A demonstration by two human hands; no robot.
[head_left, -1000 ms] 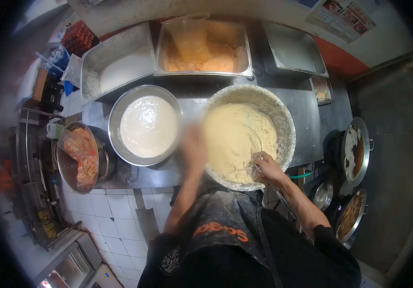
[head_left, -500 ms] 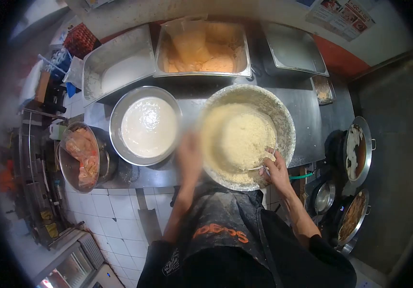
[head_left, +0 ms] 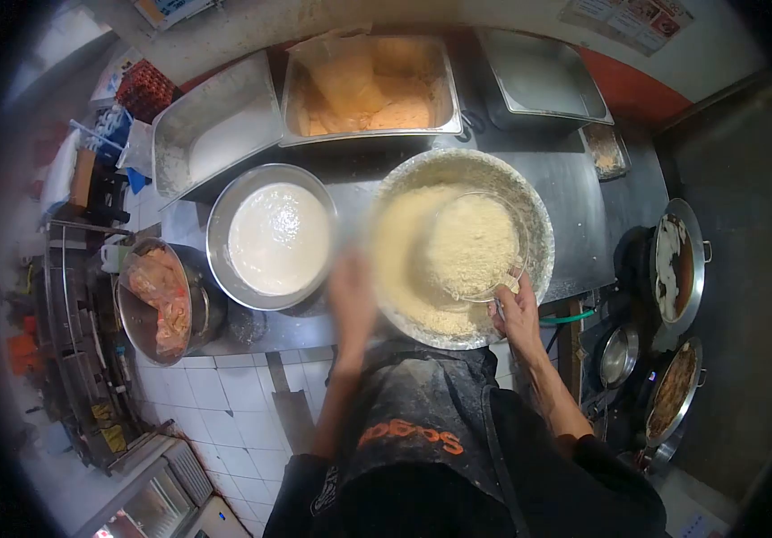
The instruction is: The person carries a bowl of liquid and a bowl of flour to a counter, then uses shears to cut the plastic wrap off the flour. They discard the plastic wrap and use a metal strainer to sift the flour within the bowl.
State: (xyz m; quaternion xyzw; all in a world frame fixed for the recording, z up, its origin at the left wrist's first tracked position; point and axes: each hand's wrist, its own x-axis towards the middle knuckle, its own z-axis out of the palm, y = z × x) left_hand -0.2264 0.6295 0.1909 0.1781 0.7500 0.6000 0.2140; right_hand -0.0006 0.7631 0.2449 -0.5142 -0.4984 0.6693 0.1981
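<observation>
Two hands: right hand [head_left: 519, 316] grips loaded strainer [head_left: 468, 298] inside floury bowl [head_left: 534, 202]; left hand [head_left: 352, 287] blurred beside it, open or closed can't tell. Likely risk: strainer heaped, so a jerky shake spills powder [head_left: 475, 240].

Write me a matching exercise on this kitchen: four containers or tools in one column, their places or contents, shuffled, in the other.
Things:
1. Wire strainer
2. Round steel bowl
3. Deep pot
4. Middle back tray

Places or contents:
A. Left of the round steel bowl, with a plastic bag inside
B. Between two other metal trays, with orange contents
C. In the right hand, loaded with pale yellow powder
D. Holding a smooth white mixture

Pairs: 1-C, 2-D, 3-A, 4-B
</observation>
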